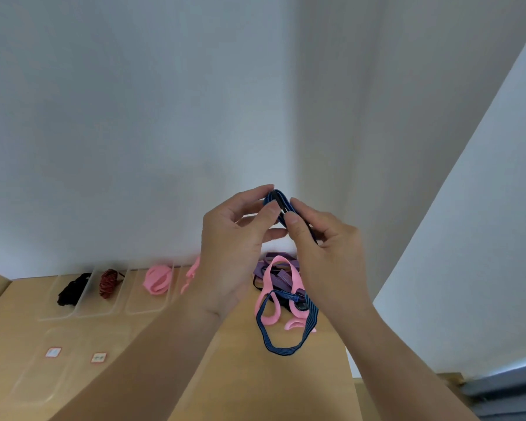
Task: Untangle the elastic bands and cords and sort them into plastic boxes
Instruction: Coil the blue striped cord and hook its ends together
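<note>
A smooth tan wooden table (286,390) carries a row of clear plastic boxes (104,311) at its far left edge. These hold a black cord (70,291), a dark red cord (108,284) and a folded pink band (158,279). To the right lies a tangle (281,279) of flat pink and purple bands with a ribbed blue loop (286,349). Above it, the left hand (228,253) and right hand (331,256) each pinch a folded blue striped band (278,198) between thumb and forefinger, hiding part of the tangle.
</note>
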Available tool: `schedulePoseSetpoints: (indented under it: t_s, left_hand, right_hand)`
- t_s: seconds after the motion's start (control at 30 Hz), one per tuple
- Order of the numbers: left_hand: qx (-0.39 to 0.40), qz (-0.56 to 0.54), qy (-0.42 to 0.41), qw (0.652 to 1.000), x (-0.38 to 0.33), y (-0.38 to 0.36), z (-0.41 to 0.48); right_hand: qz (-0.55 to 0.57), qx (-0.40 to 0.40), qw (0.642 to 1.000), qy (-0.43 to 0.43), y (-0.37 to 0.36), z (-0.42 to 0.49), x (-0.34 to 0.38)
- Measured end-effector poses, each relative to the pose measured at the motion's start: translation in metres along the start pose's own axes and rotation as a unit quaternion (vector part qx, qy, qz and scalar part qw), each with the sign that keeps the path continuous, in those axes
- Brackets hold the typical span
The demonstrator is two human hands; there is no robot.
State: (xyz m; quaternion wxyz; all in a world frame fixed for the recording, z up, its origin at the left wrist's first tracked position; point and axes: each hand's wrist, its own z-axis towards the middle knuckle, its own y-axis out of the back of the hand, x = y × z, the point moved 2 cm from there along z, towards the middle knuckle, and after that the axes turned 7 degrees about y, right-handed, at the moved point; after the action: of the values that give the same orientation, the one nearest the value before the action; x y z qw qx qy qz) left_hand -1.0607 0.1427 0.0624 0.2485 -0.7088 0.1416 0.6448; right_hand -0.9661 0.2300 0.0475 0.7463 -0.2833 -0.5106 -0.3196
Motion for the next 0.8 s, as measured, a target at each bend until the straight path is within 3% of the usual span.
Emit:
schedulePoseSetpoints:
  t_s: [0.23, 0.43, 0.57, 0.7, 0.8]
  left_hand:
    - [-0.024, -0.111, -0.023, 0.993, -0.003, -0.004, -0.002]
    - [0.049, -0.062, -0.041, 0.996, -0.005, 0.004, -0.004]
    - [0.081, -0.044, 0.06, 0.994, -0.013, 0.016, 0.001]
    - [0.166, 0.07, 0.146, 0.973, -0.012, 0.019, -0.001]
    - [0.216, -0.006, 0.242, 0.946, -0.004, 0.012, -0.005]
  right_hand:
    - [0.125, -0.01, 0.992, -0.013, 0.0, 0.001, -0.003]
    - [0.122, 0.016, 0.992, -0.009, 0.013, 0.015, -0.01]
    - [0.116, 0.101, 0.988, -0.034, 0.028, 0.027, -0.014]
    - [0.134, 0.237, 0.958, -0.086, 0.037, 0.034, -0.015]
    - [0.159, 0.268, 0.944, -0.108, 0.037, 0.037, -0.014]
